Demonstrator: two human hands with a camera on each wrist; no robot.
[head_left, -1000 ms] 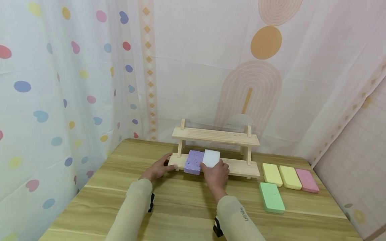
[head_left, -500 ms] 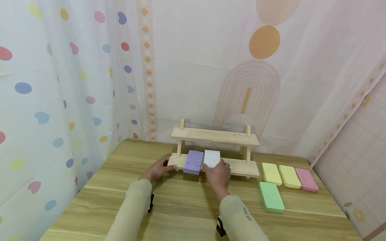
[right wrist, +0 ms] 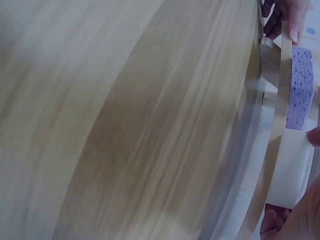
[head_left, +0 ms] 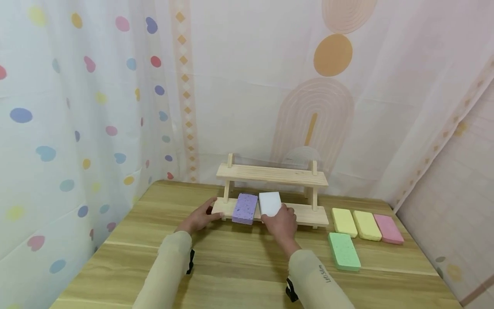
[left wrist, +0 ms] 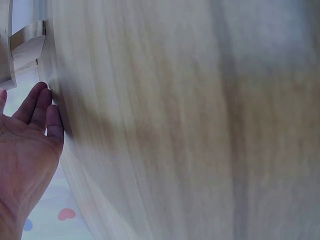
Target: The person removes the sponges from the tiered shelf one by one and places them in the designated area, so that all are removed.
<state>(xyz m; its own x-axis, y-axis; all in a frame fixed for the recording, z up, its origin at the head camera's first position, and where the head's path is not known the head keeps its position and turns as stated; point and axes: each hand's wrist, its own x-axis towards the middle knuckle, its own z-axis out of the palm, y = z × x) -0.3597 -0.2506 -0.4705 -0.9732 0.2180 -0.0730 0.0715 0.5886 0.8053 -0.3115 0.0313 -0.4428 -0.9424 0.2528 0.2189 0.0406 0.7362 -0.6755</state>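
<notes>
A two-tier wooden display rack (head_left: pixel 272 175) stands on the table. On its lower shelf a purple speckled sponge (head_left: pixel 245 208) lies toward the left, its front end overhanging the shelf edge. Beside it, a narrow gap apart, is a white sponge (head_left: pixel 269 203). My right hand (head_left: pixel 282 221) grips the white sponge from the front right, thumb on its left side. In the right wrist view the white sponge (right wrist: pixel 288 167) sits on the shelf board. My left hand (head_left: pixel 200 216) touches the lower shelf's left end, thumb at the front corner; its other fingers (left wrist: pixel 35 107) extend loosely beside it.
Right of the rack lie two yellow sponges (head_left: pixel 344 222) and a pink sponge (head_left: pixel 388 229) in a row, with a green sponge (head_left: pixel 344 251) in front of them. Patterned curtains (head_left: pixel 247 86) hang close behind the wooden table (head_left: pixel 235 266).
The white sponge, in my right hand, has shifted slightly right, opening a narrow gap from the purple one. My left hand stays at the shelf's end. The head view has turned slightly right.
</notes>
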